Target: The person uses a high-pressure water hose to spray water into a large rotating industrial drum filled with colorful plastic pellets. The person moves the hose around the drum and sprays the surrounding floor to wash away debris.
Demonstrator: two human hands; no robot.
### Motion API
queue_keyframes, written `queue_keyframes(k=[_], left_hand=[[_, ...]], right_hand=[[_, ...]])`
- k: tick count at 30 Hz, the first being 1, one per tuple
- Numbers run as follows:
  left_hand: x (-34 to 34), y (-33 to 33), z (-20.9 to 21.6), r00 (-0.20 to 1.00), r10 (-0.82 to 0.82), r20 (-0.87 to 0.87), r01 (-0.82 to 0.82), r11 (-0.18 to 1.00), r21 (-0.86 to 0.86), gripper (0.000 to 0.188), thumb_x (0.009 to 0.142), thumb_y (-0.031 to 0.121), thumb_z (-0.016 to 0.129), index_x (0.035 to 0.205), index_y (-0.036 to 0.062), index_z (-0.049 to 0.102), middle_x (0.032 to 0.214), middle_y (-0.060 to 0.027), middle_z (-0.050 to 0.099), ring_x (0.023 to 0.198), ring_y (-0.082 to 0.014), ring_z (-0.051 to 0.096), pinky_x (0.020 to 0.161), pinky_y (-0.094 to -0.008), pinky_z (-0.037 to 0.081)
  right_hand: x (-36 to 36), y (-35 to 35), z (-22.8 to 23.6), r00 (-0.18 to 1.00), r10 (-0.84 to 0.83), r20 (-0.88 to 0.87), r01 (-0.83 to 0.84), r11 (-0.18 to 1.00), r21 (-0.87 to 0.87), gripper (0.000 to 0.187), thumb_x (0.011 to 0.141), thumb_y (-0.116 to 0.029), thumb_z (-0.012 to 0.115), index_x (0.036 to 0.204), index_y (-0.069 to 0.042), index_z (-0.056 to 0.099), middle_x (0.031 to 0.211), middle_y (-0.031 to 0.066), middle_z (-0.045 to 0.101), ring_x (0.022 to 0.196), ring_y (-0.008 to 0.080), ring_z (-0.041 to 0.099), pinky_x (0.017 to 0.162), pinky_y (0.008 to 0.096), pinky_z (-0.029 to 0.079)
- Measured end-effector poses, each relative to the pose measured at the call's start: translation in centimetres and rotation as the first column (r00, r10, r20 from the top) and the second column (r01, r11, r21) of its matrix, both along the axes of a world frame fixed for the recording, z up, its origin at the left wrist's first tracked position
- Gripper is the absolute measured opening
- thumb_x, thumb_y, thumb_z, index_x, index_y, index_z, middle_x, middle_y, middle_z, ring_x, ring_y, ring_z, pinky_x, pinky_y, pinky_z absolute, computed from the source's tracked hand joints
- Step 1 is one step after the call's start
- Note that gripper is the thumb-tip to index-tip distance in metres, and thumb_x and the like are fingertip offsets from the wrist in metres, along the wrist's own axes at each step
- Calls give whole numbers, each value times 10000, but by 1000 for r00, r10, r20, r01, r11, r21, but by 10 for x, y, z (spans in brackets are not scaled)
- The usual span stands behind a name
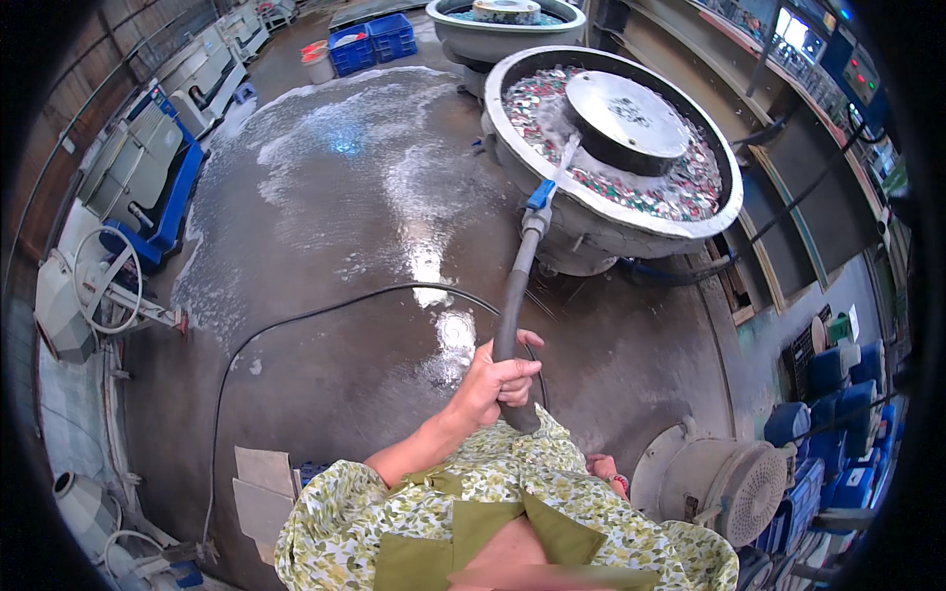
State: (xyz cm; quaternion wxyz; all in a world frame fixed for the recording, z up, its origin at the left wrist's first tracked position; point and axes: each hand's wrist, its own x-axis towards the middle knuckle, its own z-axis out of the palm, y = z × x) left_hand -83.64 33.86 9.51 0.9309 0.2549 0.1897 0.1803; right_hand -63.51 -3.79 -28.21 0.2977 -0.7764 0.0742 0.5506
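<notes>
My left hand (498, 382) is wrapped round a thick dark hose (514, 300) in front of my body. At the hose's far end is a grey fitting with a blue-handled valve (540, 195). Water runs from its tip into a round vibratory tub (616, 219) with a pale rim. Small red, green and silvery pieces (631, 195) fill the tub's ring-shaped channel around a white-topped centre (631, 113). Low at my right side hangs my right hand (603, 467), a red band at its wrist. Its fingers are mostly hidden by my patterned clothing.
Wet, foamy floor (325, 227) spreads ahead, crossed by a thin black hose (325, 313). A second round tub (503, 39) and blue crates (372, 44) stand farther off. Machines with a blue base (163, 231) line the left; a round metal machine (714, 478) and blue drums (788, 422) are at right.
</notes>
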Motion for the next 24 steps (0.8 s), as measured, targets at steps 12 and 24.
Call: queue_keyframes(k=[12,24], left_hand=[[78,-39,8,998,61,1,-61,998,-28,237,842,32,571,1054,81,477,505,67,274,392,-48,273,403,-232,236],[87,-78,5,985,-171,-9,171,985,-6,272,822,39,570,1063,93,457,528,84,261,398,-28,247,403,-215,201]], right_hand=[[25,-73,33,982,-187,7,187,982,-7,385,823,12,351,1136,-32,570,762,104,613,547,181,588,433,318,464],[61,-96,-20,999,-22,40,17,993,116,370,787,29,372,1058,-10,620,730,108,624,530,177,568,437,297,439]])
